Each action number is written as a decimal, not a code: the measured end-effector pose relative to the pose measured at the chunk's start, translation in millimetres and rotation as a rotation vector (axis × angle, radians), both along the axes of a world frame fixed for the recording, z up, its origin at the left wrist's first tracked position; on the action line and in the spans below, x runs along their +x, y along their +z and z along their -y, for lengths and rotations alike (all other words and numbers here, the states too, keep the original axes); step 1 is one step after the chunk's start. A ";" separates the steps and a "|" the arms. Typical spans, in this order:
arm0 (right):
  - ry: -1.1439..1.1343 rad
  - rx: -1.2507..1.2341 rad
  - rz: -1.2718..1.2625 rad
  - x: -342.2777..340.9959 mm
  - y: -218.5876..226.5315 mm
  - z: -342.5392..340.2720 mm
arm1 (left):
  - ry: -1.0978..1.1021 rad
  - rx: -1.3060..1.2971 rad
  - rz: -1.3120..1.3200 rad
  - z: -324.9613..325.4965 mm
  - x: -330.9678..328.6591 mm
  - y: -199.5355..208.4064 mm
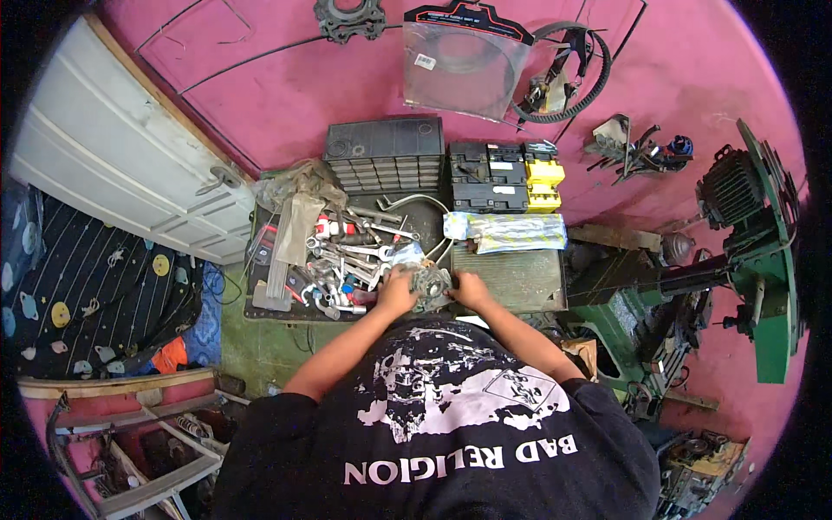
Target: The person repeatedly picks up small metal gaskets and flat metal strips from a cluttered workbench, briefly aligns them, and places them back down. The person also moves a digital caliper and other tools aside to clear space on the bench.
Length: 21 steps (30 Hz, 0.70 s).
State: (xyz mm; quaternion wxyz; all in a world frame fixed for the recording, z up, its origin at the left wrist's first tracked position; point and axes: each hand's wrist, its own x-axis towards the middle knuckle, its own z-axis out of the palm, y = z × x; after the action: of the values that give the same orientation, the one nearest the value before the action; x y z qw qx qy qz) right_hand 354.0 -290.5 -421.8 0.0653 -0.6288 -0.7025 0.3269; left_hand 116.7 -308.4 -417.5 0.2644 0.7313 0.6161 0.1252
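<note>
A dark, greasy metal machine part (431, 286) with a round raised centre sits at the front edge of the workbench, close to my body. My left hand (396, 293) grips it from the left with bent fingers. At its right side, the fingers and thumb of my right hand (470, 291) close on its edge. Just left of the part lies a heap of wrenches (368, 253), sockets and other hand tools. A clear plastic bag (407, 254) rests right behind my left hand. Small details of the part are hard to make out.
Behind the tools stand a black drawer cabinet (384, 154) and black and yellow cases (507, 178). A patterned packet (511, 232) lies on a ribbed board (511, 282). A green drill press (763, 260) stands right, a white door (130, 139) left.
</note>
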 end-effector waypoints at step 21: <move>-0.112 0.281 -0.117 -18.6 72.1 -5.3 | 0.363 -0.126 0.535 -9.5 -34.2 64.4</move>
State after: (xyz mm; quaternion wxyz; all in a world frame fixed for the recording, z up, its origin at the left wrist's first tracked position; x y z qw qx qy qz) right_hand 335.5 -285.2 -349.8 0.2116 -0.6313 -0.7002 0.2576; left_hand 82.4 -298.9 -353.1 0.4350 0.5327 0.6517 0.3197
